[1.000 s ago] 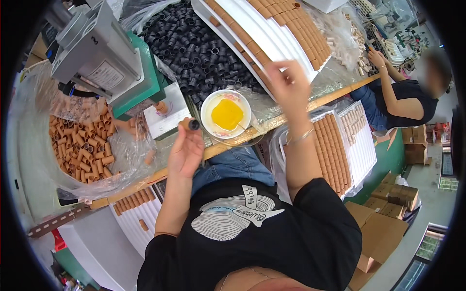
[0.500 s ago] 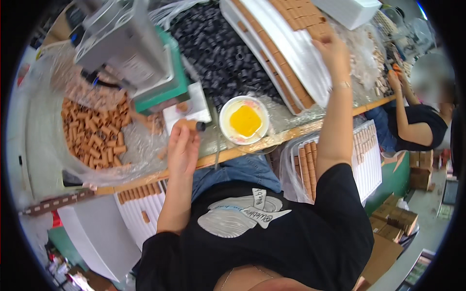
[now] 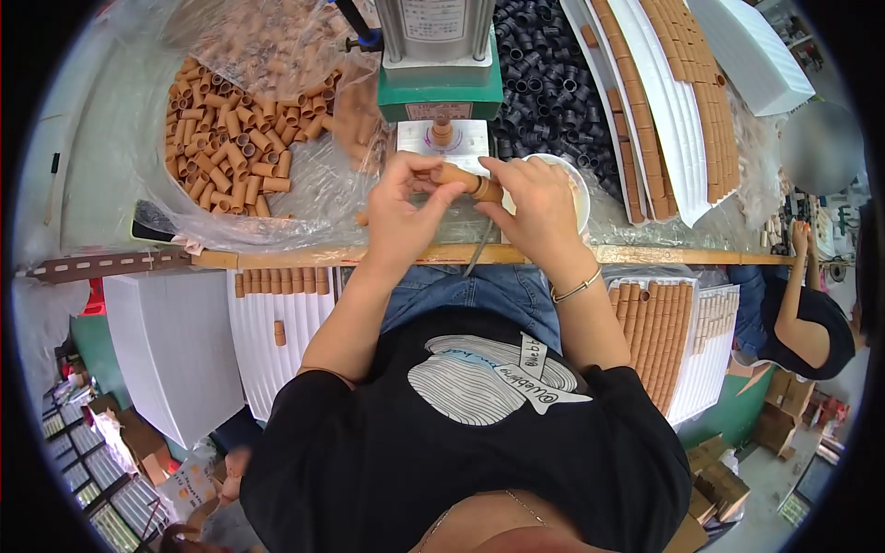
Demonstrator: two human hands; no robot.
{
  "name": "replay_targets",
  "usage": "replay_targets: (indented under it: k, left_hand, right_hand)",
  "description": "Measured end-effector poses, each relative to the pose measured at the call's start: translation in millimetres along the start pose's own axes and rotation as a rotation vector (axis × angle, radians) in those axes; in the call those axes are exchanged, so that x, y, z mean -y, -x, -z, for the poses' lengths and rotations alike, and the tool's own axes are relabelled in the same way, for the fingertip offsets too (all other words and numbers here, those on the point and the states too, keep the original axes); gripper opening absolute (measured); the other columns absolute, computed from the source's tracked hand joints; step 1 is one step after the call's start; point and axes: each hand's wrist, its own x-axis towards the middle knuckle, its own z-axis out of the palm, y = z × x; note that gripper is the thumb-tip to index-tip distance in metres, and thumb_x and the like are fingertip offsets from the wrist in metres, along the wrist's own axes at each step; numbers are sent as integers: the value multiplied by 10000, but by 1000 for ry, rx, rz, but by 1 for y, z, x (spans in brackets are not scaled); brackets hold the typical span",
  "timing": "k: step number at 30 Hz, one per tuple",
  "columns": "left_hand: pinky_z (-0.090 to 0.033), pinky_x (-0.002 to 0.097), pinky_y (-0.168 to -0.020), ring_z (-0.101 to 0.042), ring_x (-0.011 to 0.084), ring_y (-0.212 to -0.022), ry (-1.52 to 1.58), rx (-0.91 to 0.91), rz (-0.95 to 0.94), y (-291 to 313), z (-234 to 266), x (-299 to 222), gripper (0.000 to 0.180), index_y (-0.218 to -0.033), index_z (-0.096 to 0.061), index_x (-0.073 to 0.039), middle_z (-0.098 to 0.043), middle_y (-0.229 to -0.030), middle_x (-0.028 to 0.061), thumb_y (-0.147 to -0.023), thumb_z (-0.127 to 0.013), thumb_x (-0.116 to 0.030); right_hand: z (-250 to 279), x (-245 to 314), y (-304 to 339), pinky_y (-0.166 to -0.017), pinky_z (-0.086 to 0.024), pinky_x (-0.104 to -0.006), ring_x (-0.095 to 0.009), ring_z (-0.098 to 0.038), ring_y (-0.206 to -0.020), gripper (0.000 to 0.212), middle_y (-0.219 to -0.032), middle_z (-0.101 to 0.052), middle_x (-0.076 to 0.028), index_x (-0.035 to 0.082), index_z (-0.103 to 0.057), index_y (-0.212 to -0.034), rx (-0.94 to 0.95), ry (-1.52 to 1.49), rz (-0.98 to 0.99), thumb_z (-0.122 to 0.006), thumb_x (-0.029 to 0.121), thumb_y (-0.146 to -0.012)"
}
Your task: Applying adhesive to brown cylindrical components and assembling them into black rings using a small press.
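My left hand (image 3: pixel 406 205) is closed around a short brown tube (image 3: pixel 454 175) above the near side of the table. My right hand (image 3: pixel 539 207) pinches a short brown piece (image 3: pixel 490 191) at the tube's right end. A dark ring shows where the two pieces meet; whether they are fully joined I cannot tell. Just beyond my fingers is the white plate (image 3: pixel 415 138) of a press (image 3: pixel 441 88) with a green block, and a small brown piece (image 3: pixel 442 134) stands on that plate. A white bowl (image 3: pixel 584 198) is partly hidden behind my right hand.
Brown tubes (image 3: pixel 230 152) are heaped on plastic at left, black rings (image 3: pixel 544 83) behind the bowl. White trays (image 3: pixel 678 120) with brown pieces lie at right. Below the wooden table edge (image 3: pixel 645 255) are more trays (image 3: pixel 263 336). Another person (image 3: pixel 802 313) sits at far right.
My right hand has come back from the far tray with a brown piece and met the tube in my left hand. The view has turned, bringing the press to the middle.
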Motion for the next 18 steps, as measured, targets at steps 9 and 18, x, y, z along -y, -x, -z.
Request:
replay_targets:
  k: [9,18]
  left_hand:
    - [-464,375,-852,-577,315,-1042,-881,-39,-293,-47,13,27,441,-1079,-601,-6,-595,-1060,173,-694,-786,-115]
    - [-486,307,-735,-587,187,-857,-98,-136,67,-47,52,19,344,-1119,-499,-28,-577,-992,78,-813,-655,-53]
  right_hand:
    - [-37,-26,-24,-707,-415,-414,-284,-583,-739,306,-687,-587,-71,93,-632,-901,-18,-102,-283,-790,225,-676]
    - [-75,-28,-59,-805,-419,-447,-293,-550,-1004,402,-951,-606,-70,89,-646,-963,17,47,-274,-810,305,-666]
